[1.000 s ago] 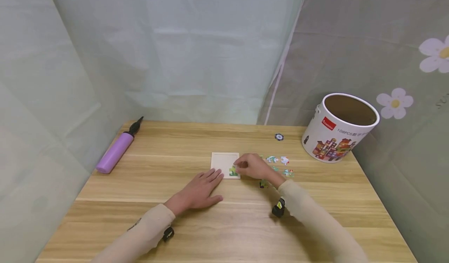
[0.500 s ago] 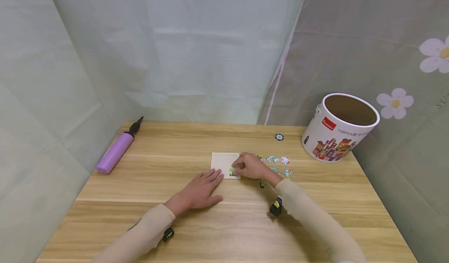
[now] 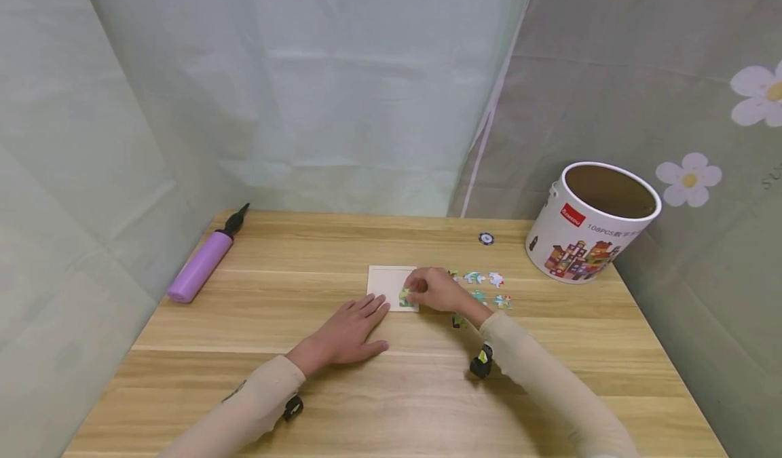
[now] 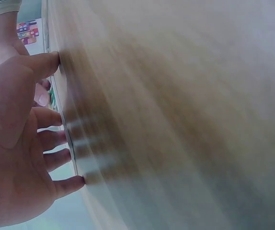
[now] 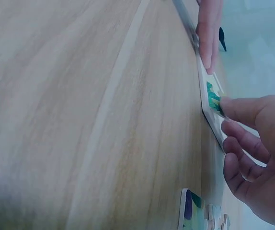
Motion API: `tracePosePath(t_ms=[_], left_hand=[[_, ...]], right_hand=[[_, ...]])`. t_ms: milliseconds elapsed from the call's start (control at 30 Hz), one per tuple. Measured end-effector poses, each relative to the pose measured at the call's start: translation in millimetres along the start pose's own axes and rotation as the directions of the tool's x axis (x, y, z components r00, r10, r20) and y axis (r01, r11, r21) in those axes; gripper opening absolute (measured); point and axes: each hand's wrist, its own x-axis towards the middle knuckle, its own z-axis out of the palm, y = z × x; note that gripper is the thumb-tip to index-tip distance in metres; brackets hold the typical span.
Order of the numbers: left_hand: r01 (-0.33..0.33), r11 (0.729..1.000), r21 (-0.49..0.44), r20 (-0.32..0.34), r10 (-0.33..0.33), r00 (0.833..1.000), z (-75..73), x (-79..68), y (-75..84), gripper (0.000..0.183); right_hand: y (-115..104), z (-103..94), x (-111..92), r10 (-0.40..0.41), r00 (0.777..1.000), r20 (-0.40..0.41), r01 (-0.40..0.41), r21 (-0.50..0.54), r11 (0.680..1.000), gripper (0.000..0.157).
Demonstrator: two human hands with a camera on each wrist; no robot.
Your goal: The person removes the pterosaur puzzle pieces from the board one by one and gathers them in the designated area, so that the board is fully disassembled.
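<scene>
A pale square puzzle board point(image 3: 383, 279) lies on the table, with a green and yellow puzzle piece point(image 3: 404, 298) in its near right corner. My right hand point(image 3: 435, 290) pinches this piece between thumb and curled fingers; the fingers cover part of it. In the right wrist view the thumb tip meets the green piece point(image 5: 214, 99) at the board's corner. My left hand point(image 3: 345, 330) lies spread, its fingertips on the board's near left edge and its thumb on the table. The left wrist view shows the left hand's point(image 4: 20, 120) fingers straight along that edge.
Several loose puzzle pieces point(image 3: 495, 279) lie right of the board, some partly behind the right hand. Farther back is a dark round chip point(image 3: 486, 239). A white printed bucket point(image 3: 586, 234) stands at the back right, a purple hand pump point(image 3: 201, 266) at the left edge.
My right hand has shifted slightly left over the corner piece, and its fingers cover more of it. The left hand has stayed in place on the board.
</scene>
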Motion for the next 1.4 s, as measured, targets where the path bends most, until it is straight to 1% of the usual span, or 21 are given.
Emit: tracePosePath(t_ms=[200,367,533,700,867,1200,1400], left_hand=[[0.007,1.0,-0.001,0.008,-0.007,1.0,-1.4,0.0,0.7,0.077],[-0.002,1.0,-0.02,-0.005,0.002,1.0,-3.2,-0.6,1.4,0.075],[-0.009,1.0,-0.023,-0.014,0.009,1.0,-1.9,-1.7,0.2,0.074],[-0.014,1.0,-0.018,-0.014,0.014,1.0,-1.5,-1.4,-0.7,0.074],[-0.012,1.0,-0.016,-0.014,0.012,1.0,-2.1,-1.6,-0.9,0.074],[-0.014,1.0,-0.025,-0.007,0.014,1.0,-2.4,-2.2,-0.3,0.075],[-0.02,1.0,-0.018,-0.01,0.02,1.0,-1.3,-1.5,-0.8,0.075]], right_hand=[[1,-2.8,-3,-0.023,0.999,-0.036,0.025,0.067,0.997,0.006],[1,-16.3,-16,-0.021,0.997,-0.077,0.031,0.133,0.991,0.005],[10,-34.1,-38,0.008,0.995,-0.104,0.008,0.151,0.989,0.009],[21,-52.9,-63,0.047,0.988,-0.149,-0.028,0.127,0.992,0.01],[32,-65.9,-87,0.069,0.983,-0.173,-0.051,0.107,0.993,0.009],[56,-77.7,-131,0.147,0.966,-0.211,-0.127,0.106,0.986,0.005],[69,-82.1,-153,0.189,0.958,-0.217,-0.171,0.097,0.98,0.006]])
